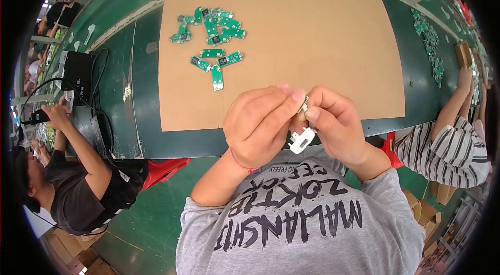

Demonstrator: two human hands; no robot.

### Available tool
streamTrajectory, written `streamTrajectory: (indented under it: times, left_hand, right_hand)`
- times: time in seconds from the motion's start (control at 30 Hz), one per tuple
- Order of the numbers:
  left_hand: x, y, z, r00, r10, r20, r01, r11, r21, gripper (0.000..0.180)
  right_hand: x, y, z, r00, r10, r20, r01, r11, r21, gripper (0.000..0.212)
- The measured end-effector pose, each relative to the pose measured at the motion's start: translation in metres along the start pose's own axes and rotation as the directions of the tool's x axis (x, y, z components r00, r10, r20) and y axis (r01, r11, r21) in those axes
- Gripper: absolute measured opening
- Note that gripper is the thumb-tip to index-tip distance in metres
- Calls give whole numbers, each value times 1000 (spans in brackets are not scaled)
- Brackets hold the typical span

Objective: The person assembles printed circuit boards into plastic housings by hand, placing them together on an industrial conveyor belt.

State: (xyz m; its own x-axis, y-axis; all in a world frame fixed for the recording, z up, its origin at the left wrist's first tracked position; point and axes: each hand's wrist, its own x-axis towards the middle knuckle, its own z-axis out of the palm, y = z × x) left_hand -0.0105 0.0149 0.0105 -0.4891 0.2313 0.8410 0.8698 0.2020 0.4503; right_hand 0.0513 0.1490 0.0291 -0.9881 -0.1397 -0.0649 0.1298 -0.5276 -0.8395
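My two hands meet just over the near edge of a brown cardboard sheet [312, 25]. The fingertips of my left hand [260, 125] are closed on a small circuit board [303, 105], only partly visible between the fingers. My right hand [339, 123] has its thumb and forefinger bent right beside that board. A white plastic housing [302, 141] with a slot in its face hangs below the right thumb, held by the right fingers; their exact grip is hidden. Several green circuit boards [217, 77] with black chips lie loosely piled on the left half of the sheet.
The cardboard lies on a dark green table [166, 145]. Left, a co-worker [78, 181] handles a black device beside a black box [78, 74] with cables. Right, a person in striped clothing [442, 145] sits near a heap of circuit boards [429, 46]. Red stools [164, 173] stand below.
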Motion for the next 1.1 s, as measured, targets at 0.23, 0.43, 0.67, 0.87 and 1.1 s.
streamTrajectory:
  times: [0.23,0.43,0.67,0.87,1.1]
  left_hand:
    - [0,-4,-6,996,52,75,-54,998,18,40]
    - [-5,-2,-2,998,-20,58,19,999,28,40]
    - [-7,2,-4,987,-134,88,129,990,51,38]
    - [-8,-1,-4,915,-381,130,395,913,-100,41]
    - [-13,-5,3,929,-356,101,360,932,-29,49]
  right_hand:
    - [0,-2,-5,997,63,50,-64,998,9,13]
    - [6,-2,-9,998,67,20,-63,988,-144,13]
    - [10,-5,-13,996,82,28,-75,979,-188,12]
    - [23,5,-21,987,-141,-74,92,886,-455,12]
    - [26,3,-34,904,-404,139,390,647,-656,14]
